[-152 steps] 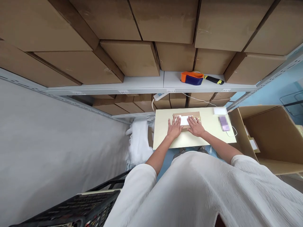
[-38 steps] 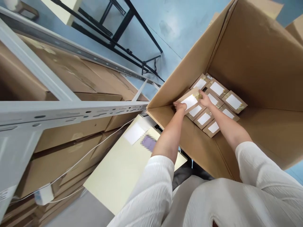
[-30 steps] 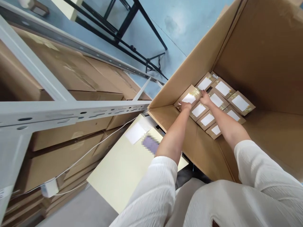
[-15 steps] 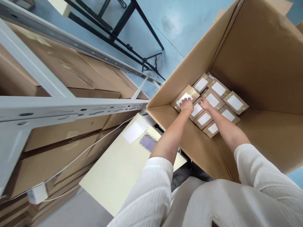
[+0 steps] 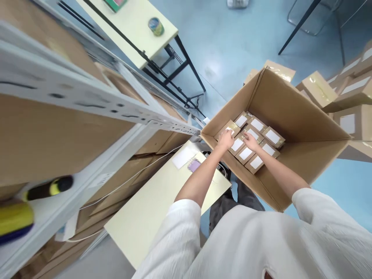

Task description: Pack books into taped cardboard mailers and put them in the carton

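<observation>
Inside a large open cardboard carton [image 5: 293, 116], several small taped cardboard boxes with white labels stand packed close together. My left hand [image 5: 226, 138] is on the small cardboard box [image 5: 232, 126] at the carton's left corner, its fingers bent over the top. To the right of it, my right hand [image 5: 250, 141] reaches in over the middle boxes, fingers a little apart, fingertips near a labelled box [image 5: 252, 133]. Whether those fingertips touch it is hard to tell. A box [image 5: 273, 136] at the right end of the group sits slightly askew.
A pale table [image 5: 151, 201] with paper and a purple item [image 5: 194, 165] adjoins the carton's left. Metal shelving [image 5: 116, 104] holding cartons rises at left. More boxes [image 5: 318, 89] are stacked at right. Another table [image 5: 139, 27] bears a tape roll [image 5: 156, 26].
My view has pulled back and up, so the carton looks smaller and more of the room shows. Both hands remain over the same small boxes, with the left hand still on the corner one.
</observation>
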`<state>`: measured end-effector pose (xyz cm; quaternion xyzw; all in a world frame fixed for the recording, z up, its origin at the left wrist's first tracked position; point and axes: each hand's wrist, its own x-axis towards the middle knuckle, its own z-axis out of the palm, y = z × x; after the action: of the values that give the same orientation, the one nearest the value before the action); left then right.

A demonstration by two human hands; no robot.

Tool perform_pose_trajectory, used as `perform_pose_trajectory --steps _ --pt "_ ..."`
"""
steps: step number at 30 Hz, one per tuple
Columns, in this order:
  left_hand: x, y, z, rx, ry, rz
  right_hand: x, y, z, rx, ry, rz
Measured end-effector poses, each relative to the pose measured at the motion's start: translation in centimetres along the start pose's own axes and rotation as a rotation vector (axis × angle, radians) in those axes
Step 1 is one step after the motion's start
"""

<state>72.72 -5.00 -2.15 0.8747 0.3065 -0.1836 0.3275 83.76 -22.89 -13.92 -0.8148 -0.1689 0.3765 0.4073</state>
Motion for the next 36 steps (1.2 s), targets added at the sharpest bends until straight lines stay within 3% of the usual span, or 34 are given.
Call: perform_pose_trajectory --steps 5,11,14,17,22,28,36 --pt "-6.7 -2.4 -3.2 -0.147 0.163 0.177 -6.6 -5.4 0.5 0.011 0.059 -0.249" --pt "-15.4 -8.8 -4.4 -0.304 0.330 0.220 -15.9 -10.8 4.3 -0.052 0.114 -0.479" --pt "-19.5 -12.2 -4.1 -0.354 0.344 0.160 -19.8 -11.7 7.2 -0.144 0.056 -0.570" --pt "-22.9 -15.1 -3.1 -0.395 0.366 0.096 -22.3 -10.9 10.2 -0.307 -0.071 -0.585" --pt "-28.2 -19.0 -0.3 -0.473 0.389 0.018 -24.4 -8.5 13.8 -0.744 -0.263 -0.410" --pt "-33.4 -22.8 3.1 -0.542 0.454 -0.066 -24.6 -7.9 15.6 -1.086 -0.371 -0.297" --pt "-37.3 -23.7 6.3 -0.610 0.496 -0.231 -23.9 -8.5 16.1 -1.279 -0.378 -0.348"
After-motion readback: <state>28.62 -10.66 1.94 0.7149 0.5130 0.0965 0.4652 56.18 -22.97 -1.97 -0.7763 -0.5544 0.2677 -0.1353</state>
